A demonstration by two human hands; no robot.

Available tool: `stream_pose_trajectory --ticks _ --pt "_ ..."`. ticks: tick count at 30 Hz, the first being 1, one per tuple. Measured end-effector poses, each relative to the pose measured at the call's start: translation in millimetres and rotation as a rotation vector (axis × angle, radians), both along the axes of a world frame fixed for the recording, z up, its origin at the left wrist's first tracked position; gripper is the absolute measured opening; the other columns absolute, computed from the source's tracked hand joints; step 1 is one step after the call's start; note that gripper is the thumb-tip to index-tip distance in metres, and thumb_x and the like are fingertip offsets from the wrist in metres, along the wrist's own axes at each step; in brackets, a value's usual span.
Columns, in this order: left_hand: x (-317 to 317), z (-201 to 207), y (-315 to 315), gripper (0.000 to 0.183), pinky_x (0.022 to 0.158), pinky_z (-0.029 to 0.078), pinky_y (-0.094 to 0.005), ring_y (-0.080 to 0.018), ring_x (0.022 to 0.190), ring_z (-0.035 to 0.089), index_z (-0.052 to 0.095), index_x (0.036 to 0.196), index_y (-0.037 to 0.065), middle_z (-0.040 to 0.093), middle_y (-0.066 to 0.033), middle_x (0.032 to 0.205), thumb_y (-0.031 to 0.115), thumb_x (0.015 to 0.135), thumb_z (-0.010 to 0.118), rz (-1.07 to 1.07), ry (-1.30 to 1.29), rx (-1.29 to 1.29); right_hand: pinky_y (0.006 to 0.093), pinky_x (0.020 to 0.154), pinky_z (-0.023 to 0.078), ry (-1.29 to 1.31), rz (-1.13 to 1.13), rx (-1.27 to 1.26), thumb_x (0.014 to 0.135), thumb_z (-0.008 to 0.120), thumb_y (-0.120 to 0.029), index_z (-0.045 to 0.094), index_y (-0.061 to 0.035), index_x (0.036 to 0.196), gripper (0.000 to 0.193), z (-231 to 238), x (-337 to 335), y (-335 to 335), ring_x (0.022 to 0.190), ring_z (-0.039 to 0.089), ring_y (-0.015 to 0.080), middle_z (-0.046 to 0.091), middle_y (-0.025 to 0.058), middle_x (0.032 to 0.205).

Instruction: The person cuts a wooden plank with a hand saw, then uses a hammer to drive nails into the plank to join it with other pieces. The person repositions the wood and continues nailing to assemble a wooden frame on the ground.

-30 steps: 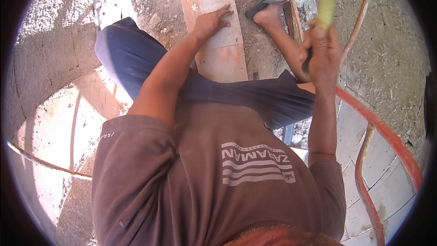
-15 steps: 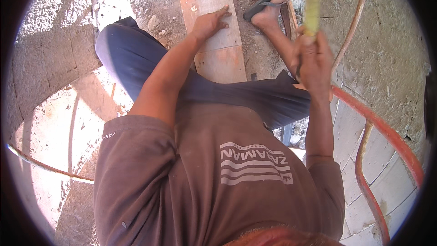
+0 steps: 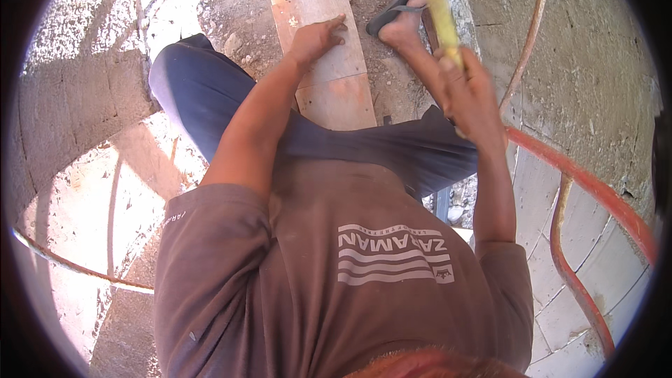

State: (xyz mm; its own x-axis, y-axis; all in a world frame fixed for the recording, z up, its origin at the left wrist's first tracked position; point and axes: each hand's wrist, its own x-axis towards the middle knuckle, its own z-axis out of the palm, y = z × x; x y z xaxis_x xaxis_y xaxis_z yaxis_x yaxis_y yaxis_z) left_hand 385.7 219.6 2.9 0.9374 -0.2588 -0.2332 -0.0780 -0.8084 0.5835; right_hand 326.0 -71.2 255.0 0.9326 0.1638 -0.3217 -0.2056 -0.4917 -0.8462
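Dirt floor (image 3: pixel 241 7), brown with little stones, near 11 o'clock. Rough grey-brown concrete (image 3: pixel 588 77) at 2 o'clock; wall or floor, cannot tell. Pale blocks (image 3: pixel 595 273) with dark lines between, 4 o'clock. Pale ground (image 3: pixel 70 301) at 8 o'clock, very bright in sun. Big shadow (image 3: pixel 77 84) near 10 o'clock, sunny patch (image 3: pixel 77 24) just beside.

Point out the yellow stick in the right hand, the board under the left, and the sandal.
Yellow stick (image 3: pixel 442 15): head view, middle of its blurred length.
Board (image 3: pixel 346 57): head view, bare wood near its right edge.
Sandal (image 3: pixel 383 18): head view, sole.
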Motion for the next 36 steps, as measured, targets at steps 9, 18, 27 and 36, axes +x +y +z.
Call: stream_pose_trajectory --ticks 9,18,27,36 --pt "22.5 -7.6 -13.7 0.039 0.082 0.059 -0.0381 -0.0242 0.103 0.071 0.063 0.134 0.029 0.052 0.01 0.151 0.022 0.096 0.058 -0.161 -0.336 -0.022 0.0476 0.076 0.051 -0.094 0.33 -0.441 0.103 0.055 -0.027 0.053 0.0001 0.111 0.029 -64.8 -39.3 9.6 0.079 0.062 0.0454 0.064 0.0273 0.088" --pt "45.4 10.8 -18.5 0.04 0.094 0.055 -0.0395 -0.0257 0.112 0.067 0.063 0.134 0.029 0.059 0.0059 0.143 0.028 0.095 0.057 -0.36 -0.087 0.212 0.0487 0.075 0.05 -0.346 0.121 -0.151 0.103 0.057 -0.024 0.053 0.0004 0.126 0.034 -22.9 -27.7 8.2 0.083 0.065 0.0439 0.066 0.0208 0.086" --pt "44.4 19.4 -19.0 0.033 0.094 0.055 -0.0401 -0.0249 0.116 0.066 0.071 0.124 0.023 0.064 0.0062 0.136 0.025 0.091 0.067 -0.288 -0.139 0.124 0.0562 0.08 0.049 0.242 0.404 -0.64 0.1 0.057 -0.027 0.051 -0.0018 0.126 0.037 -83.7 -75.5 -7.1 0.096 0.064 0.0491 0.068 0.0274 0.094" --pt "87.8 30.3 34.4 0.022 0.076 0.051 -0.0292 -0.017 0.085 0.067 0.072 0.111 0.001 0.074 -0.0104 0.094 0.016 0.096 0.066 0.831 -0.164 -0.792 0.0278 0.047 0.045 0.531 -0.309 0.084 0.102 0.058 -0.022 0.055 -0.0031 0.122 0.027 -69.2 -81.9 -24.5 0.054 0.051 0.0086 0.053 0.0026 0.074"
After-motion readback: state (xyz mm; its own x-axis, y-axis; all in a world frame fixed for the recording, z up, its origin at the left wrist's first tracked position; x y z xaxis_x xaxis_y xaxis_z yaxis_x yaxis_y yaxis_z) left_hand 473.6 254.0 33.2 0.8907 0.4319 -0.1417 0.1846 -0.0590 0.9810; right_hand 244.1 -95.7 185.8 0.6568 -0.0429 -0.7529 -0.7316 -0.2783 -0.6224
